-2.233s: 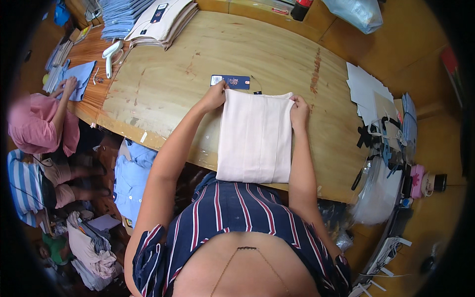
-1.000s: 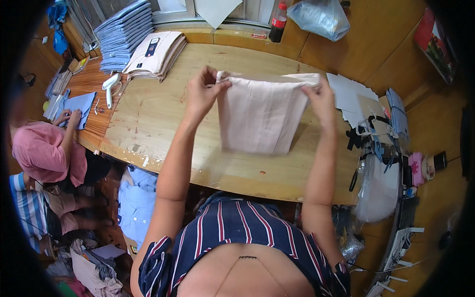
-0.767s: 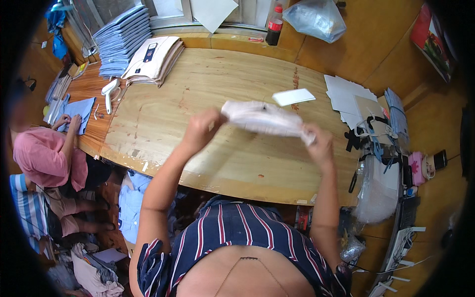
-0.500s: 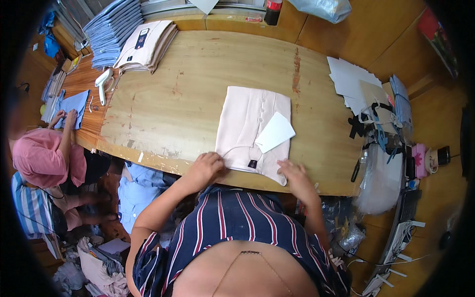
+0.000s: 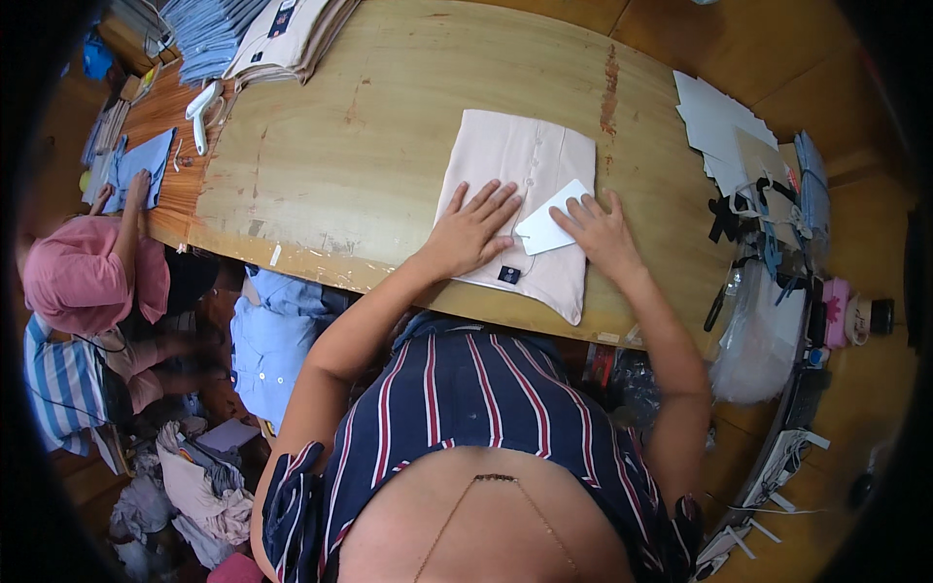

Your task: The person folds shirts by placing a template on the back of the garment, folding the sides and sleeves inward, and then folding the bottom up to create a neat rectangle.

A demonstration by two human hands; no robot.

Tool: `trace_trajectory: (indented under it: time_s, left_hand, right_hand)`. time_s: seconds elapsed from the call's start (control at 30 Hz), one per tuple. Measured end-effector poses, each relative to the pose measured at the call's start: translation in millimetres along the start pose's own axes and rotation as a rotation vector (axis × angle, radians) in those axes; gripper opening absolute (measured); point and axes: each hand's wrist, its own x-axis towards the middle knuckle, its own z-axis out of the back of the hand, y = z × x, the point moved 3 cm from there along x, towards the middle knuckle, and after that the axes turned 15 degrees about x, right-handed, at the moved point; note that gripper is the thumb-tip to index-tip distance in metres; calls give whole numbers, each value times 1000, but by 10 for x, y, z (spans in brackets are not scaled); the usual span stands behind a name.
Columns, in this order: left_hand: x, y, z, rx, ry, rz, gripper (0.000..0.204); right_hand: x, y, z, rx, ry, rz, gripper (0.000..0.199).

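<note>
Folded pale pink shirt lies flat on the wooden table near its front edge; left hand rests palm-down on it, fingers spread wide, gripping nothing. Right hand also flat and open, fingertips on the white card tag that sits on the shirt between the two hands, small dark label just below. White paper sheets at right table edge, stacked folded shirts far left corner, another person in pink head covering at left.
</note>
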Motion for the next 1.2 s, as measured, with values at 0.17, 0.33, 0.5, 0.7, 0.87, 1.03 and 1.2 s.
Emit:
trace_trajectory:
  time_s: [0.17, 0.33, 0.5, 0.7, 0.87, 1.03, 1.2]
  left_hand:
    - [-374, 181, 197, -7, -59, 350, 54]
    - [-883, 168, 122, -90, -122, 471, 53]
    - [-896, 134, 157, -224, -134, 733, 46]
    - [-721, 13, 101, -222, -110, 896, 62]
    - [-649, -15, 162, -289, 45, 973, 55]
    - [-693, 157, 119, -443, 250, 835, 46]
    - [-760, 497, 340, -676, 52, 790, 52]
  right_hand:
    - [57, -94, 70, -9, -71, 244, 29]
    - [27, -130, 228, 26, 165, 190, 20]
    - [513, -207, 622, 290, 513, -56, 15]
    - [707, -511, 654, 474, -321, -349, 20]
    - [-529, -156, -442, 1672, -182, -931, 39]
    - [-523, 524, -627, 2187, -491, -1073, 37]
    - [-90, 440, -290, 2369, -101, -952, 49]
